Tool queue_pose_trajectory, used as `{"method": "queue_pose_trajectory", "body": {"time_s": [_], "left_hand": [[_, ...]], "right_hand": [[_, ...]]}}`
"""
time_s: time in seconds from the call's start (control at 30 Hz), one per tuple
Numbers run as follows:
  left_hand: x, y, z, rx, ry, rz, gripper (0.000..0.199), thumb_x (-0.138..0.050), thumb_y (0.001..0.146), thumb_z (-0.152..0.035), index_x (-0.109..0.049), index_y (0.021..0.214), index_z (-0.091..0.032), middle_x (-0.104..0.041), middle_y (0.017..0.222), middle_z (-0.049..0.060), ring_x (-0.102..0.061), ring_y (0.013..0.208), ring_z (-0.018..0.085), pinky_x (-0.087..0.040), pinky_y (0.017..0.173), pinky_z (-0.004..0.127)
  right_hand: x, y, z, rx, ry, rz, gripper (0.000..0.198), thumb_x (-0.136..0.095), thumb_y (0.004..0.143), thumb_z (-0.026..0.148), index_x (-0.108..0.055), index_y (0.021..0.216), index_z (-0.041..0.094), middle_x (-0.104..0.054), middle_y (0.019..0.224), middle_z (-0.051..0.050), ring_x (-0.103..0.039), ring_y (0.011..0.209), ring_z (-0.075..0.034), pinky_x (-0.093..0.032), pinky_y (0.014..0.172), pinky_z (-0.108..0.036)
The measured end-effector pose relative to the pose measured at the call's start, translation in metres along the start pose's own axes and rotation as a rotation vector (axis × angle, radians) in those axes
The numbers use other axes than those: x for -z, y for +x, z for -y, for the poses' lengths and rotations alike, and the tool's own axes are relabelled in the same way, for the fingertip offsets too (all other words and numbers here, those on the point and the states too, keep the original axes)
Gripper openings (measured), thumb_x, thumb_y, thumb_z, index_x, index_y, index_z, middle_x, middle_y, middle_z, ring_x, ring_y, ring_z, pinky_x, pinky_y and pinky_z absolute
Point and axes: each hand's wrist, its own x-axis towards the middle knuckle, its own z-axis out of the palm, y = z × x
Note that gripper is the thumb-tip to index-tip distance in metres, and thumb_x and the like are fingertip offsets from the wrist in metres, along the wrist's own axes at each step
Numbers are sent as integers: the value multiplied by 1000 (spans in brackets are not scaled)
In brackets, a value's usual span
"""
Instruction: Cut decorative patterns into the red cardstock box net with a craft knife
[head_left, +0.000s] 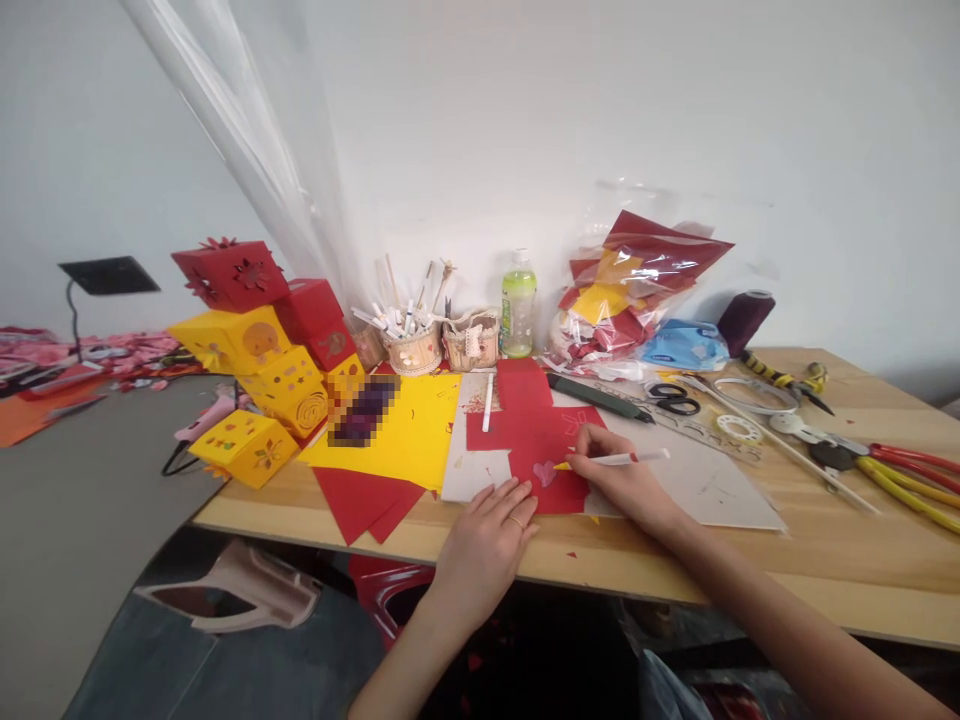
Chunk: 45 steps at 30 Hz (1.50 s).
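My left hand (491, 535) lies flat, fingers stretched out, on the lower left part of a red paper cross (551, 420). A slim white pen (615, 459) with a red band and a yellowish tip is gripped in my right hand (611, 475). Its tip meets the paper at the right edge of a pinkish-purple heart (544, 473). Fine light outlines (576, 420) show on the cross's right arm, partly covered by my right hand. A white marker (488, 402) rests across the left side of the cross. Beneath is a pale grey board (712, 490).
Yellow paper (420, 450) and red sheets (360, 500) lie left, beside stacked paper boxes (259, 350). Behind stand pen baskets (412, 350) and a green bottle (518, 305). A dark green cutter (600, 397), black scissors (673, 399) and pliers (825, 450) lie right.
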Motion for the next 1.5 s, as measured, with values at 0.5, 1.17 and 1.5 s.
{"method": "queue_pose_trajectory", "body": {"time_s": [0.5,1.17,1.5], "left_hand": [[0,0,0,8,-16,-13,24,-42,93,-19,-59,108,-10,-63,115,10,-58,108,22,-50,89,39],[12,-6,-3,136,-274,-273,23,-40,94,-18,-60,103,-13,-67,102,10,-61,101,19,-50,88,32],[26,-45,-20,626,-387,-422,30,-30,96,-29,-54,83,-18,-56,57,-3,-53,45,12,-42,43,20]], "right_hand": [[-1,-1,2,9,-41,-8,20,-56,68,25,-41,56,21,-41,55,5,-36,53,-11,-29,51,-25],[9,4,-5,-156,359,-168,35,-59,74,41,-34,56,23,-30,51,7,-30,46,-11,-42,53,-28],[42,8,0,-102,676,-395,41,-64,71,53,-37,59,25,-15,47,9,-15,43,-10,-38,45,-26]]}}
